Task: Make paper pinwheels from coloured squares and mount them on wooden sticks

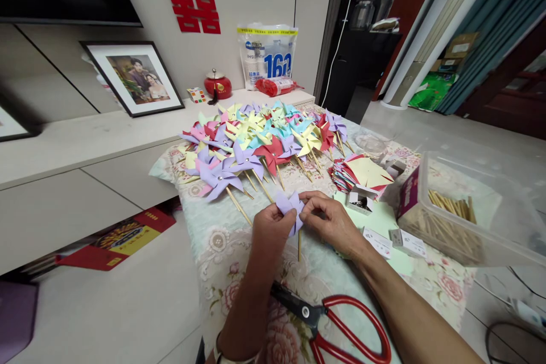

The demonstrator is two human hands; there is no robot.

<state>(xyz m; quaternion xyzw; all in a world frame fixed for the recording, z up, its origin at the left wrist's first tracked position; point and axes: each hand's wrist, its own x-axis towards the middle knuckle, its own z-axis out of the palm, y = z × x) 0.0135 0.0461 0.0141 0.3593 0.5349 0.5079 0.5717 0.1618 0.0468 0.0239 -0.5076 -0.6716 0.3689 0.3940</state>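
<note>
Both hands — left hand (273,230) and right hand (330,222) — pinch a lilac pinwheel (290,206) on its stick (299,244), fingers closed around the folded blades to keep them together.

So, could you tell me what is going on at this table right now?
A person is putting together a purple paper pinwheel over a floral tablecloth. The left hand and right hand both pinch its folded paper, with a thin wooden stick hanging below. A heap of finished pinwheels lies beyond, cut paper squares and a clear box of sticks to the right, red-handled scissors nearer.
</note>
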